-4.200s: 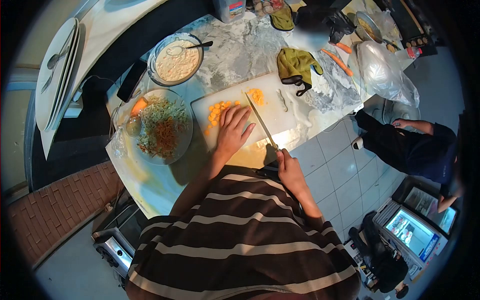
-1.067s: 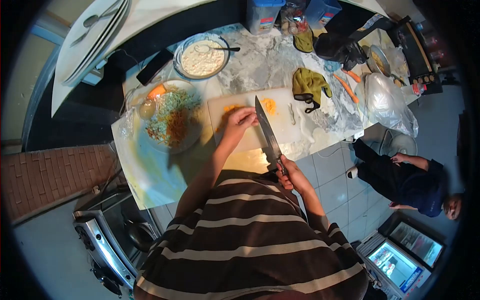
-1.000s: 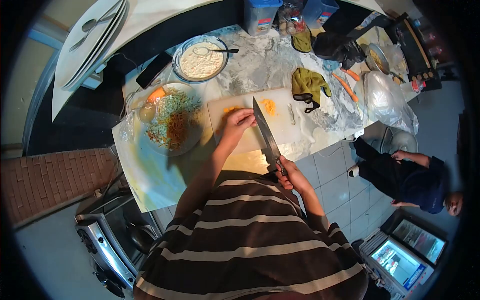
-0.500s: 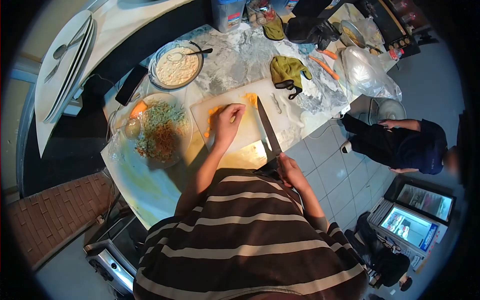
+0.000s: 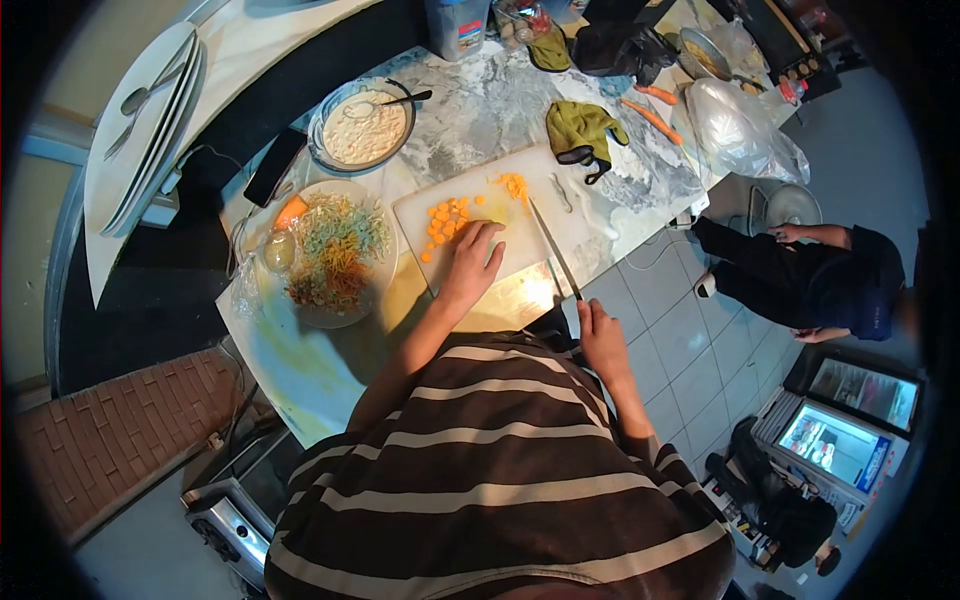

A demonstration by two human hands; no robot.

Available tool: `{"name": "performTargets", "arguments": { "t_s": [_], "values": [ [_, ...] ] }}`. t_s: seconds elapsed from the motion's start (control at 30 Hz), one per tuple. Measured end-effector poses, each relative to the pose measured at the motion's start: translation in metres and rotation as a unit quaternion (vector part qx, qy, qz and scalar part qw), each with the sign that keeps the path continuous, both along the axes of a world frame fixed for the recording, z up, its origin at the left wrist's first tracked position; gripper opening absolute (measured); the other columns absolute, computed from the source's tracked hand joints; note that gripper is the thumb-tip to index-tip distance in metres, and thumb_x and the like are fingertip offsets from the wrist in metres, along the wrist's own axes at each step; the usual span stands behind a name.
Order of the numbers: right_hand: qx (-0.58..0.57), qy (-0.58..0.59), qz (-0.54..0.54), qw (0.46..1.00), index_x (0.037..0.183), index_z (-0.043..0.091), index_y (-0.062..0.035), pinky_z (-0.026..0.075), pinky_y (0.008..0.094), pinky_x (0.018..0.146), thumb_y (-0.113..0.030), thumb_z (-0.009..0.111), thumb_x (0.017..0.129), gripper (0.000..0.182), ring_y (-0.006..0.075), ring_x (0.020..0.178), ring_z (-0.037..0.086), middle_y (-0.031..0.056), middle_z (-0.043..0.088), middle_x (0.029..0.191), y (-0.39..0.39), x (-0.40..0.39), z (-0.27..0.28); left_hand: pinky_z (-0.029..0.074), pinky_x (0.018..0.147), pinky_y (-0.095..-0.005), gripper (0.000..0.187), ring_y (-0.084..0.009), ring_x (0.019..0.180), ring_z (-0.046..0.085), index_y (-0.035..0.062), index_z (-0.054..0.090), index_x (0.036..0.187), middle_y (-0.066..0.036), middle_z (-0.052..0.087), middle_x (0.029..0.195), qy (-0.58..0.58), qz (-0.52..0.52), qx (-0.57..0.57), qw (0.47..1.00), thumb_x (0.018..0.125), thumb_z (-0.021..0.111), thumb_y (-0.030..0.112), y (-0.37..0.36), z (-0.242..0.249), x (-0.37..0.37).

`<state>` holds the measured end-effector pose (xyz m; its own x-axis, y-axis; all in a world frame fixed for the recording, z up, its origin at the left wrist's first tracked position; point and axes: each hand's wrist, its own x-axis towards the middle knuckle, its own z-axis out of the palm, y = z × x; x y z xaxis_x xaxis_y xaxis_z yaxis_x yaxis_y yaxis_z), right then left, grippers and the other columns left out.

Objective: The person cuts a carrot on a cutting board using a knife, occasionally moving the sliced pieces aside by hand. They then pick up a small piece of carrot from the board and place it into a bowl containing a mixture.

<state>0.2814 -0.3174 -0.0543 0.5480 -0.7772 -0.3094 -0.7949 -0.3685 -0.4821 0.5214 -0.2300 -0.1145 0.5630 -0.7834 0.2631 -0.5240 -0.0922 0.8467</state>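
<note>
My right hand is wrapped round the handle of a long kitchen knife. The blade slants across the right part of a white cutting board, its tip close to a small heap of finely cut carrot. My left hand is over the board with fingers stretched out and thumb apart, holding nothing I can see. Just beyond its fingertips lie round carrot slices. To the left, a plate carries shredded vegetables and a larger carrot piece.
A bowl of creamy mixture with a spoon stands behind the board. Green gloves, whole carrots and a clear plastic bag lie at the back right. A phone is at left. One person stands right; another is lower right.
My left hand has gone from curled fingers to stretched ones and moved slightly down and right, uncovering more carrot slices. The knife has turned, its blade now edge-up to the view.
</note>
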Motion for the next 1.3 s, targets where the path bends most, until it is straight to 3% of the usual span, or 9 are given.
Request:
{"name": "performTargets", "arguments": {
  "t_s": [0.03, 0.1, 0.3, 0.63, 1.07, 1.3],
  "values": [
    [-0.010, 0.023, -0.002, 1.000, 0.104, 0.059, -0.0006, 0.047, 0.0608, 0.066, -0.038, 0.043, 0.104, 0.041, 0.0538, 0.075, 0.061, 0.0333, 0.063, 0.078, 0.005, -0.001, -0.004, 0.048, 0.088, -0.0406, 0.025, -0.0310, 0.098, 0.061, 0.0030, 0.060, 0.112, -0.014, 0.061, 0.108, 0.000, -0.003, 0.001, 1.000, 0.087, 0.064, 0.005, 0.001, 0.007, -0.001],
    [-0.012, 0.027, 0.004, 1.000, 0.107, 0.058, -0.0015, 0.049, 0.0610, 0.067, -0.039, 0.042, 0.104, 0.041, 0.0544, 0.075, 0.061, 0.0334, 0.064, 0.078, 0.010, 0.000, -0.008, 0.043, 0.096, -0.0427, 0.028, -0.0309, 0.108, 0.056, 0.0039, 0.060, 0.114, -0.013, 0.060, 0.113, -0.147, -0.004, 0.052, 0.988, 0.087, 0.064, 0.010, 0.004, 0.021, -0.004],
    [0.063, -0.052, 0.025, 0.996, 0.097, 0.059, 0.0006, 0.043, 0.0582, 0.070, -0.037, 0.045, 0.104, 0.041, 0.0543, 0.083, 0.056, 0.0328, 0.060, 0.080, 0.014, 0.018, 0.003, 0.036, 0.104, -0.0434, 0.036, -0.0314, 0.121, 0.050, 0.0015, 0.058, 0.120, -0.012, 0.057, 0.124, -0.212, 0.025, 0.092, 0.973, 0.088, 0.064, 0.015, 0.016, 0.010, -0.008],
    [0.067, -0.059, 0.017, 0.996, 0.094, 0.057, 0.0006, 0.044, 0.0599, 0.066, -0.037, 0.044, 0.104, 0.041, 0.0541, 0.078, 0.058, 0.0320, 0.061, 0.074, 0.006, 0.018, -0.008, 0.029, 0.112, -0.0471, 0.045, -0.0297, 0.128, 0.045, -0.0021, 0.057, 0.123, -0.013, 0.054, 0.130, -0.247, -0.024, 0.104, 0.963, 0.089, 0.065, 0.026, 0.008, 0.004, -0.007],
    [0.097, -0.091, 0.008, 0.991, 0.095, 0.057, 0.0024, 0.042, 0.0554, 0.065, -0.037, 0.044, 0.104, 0.043, 0.0529, 0.079, 0.057, 0.0313, 0.059, 0.075, 0.010, 0.014, -0.011, 0.022, 0.115, -0.0518, 0.056, -0.0289, 0.134, 0.040, -0.0014, 0.051, 0.133, -0.014, 0.050, 0.136, -0.284, 0.031, 0.132, 0.949, 0.091, 0.061, 0.034, 0.001, -0.011, -0.015],
    [0.090, -0.059, 0.031, 0.994, 0.098, 0.058, 0.0028, 0.044, 0.0587, 0.071, -0.035, 0.044, 0.104, 0.041, 0.0537, 0.084, 0.058, 0.0333, 0.061, 0.079, 0.000, 0.028, -0.008, 0.021, 0.116, -0.0524, 0.059, -0.0276, 0.135, 0.039, -0.0007, 0.048, 0.137, -0.014, 0.048, 0.139, -0.286, 0.033, 0.138, 0.948, 0.093, 0.058, 0.037, 0.003, -0.012, -0.016]
  ]
}}
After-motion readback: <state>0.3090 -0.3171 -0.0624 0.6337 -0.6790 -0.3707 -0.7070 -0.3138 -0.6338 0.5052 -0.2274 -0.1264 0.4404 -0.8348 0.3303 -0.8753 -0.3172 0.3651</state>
